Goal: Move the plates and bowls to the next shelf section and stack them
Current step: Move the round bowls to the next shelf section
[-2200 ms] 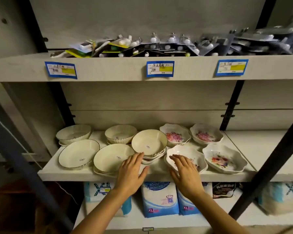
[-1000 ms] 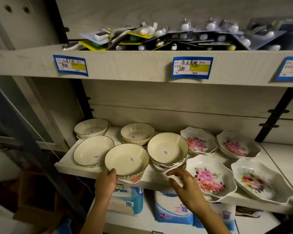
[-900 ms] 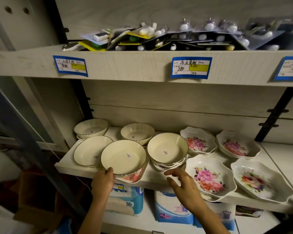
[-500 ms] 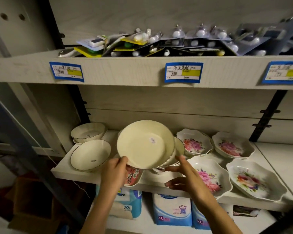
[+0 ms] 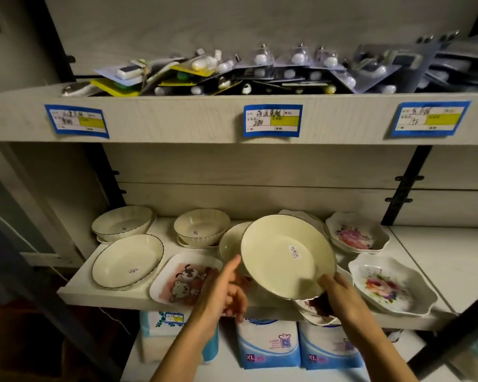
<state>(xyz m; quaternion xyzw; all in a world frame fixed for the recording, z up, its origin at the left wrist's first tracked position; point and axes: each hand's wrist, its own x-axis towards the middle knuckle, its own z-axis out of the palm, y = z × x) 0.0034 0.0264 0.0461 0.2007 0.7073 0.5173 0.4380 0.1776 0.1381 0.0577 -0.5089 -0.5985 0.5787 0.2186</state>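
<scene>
My right hand [image 5: 340,297] grips the lower right rim of a cream bowl [image 5: 282,255], which hangs tilted above the shelf [image 5: 108,296]. My left hand [image 5: 224,293] is just off the bowl's left edge, holding nothing, with its index finger stretched toward the rim. A square cartoon plate [image 5: 185,279] lies under the left hand. A cream plate [image 5: 127,260] and two cream bowls [image 5: 122,223] [image 5: 202,226] stand to the left and behind. Another cream bowl [image 5: 229,246] is half hidden by the held one. Floral dishes [image 5: 356,235] [image 5: 389,285] sit on the right.
The neighbouring shelf section [image 5: 447,260] lies to the right, past a black upright [image 5: 406,186]. The shelf above [image 5: 177,119] carries blister-packed goods and blue price labels. White and blue packs [image 5: 268,343] stand on the shelf below.
The cream bowl has been lifted off the cartoon plate and carried right. It passed from my left hand to my right; the left hand has let go.
</scene>
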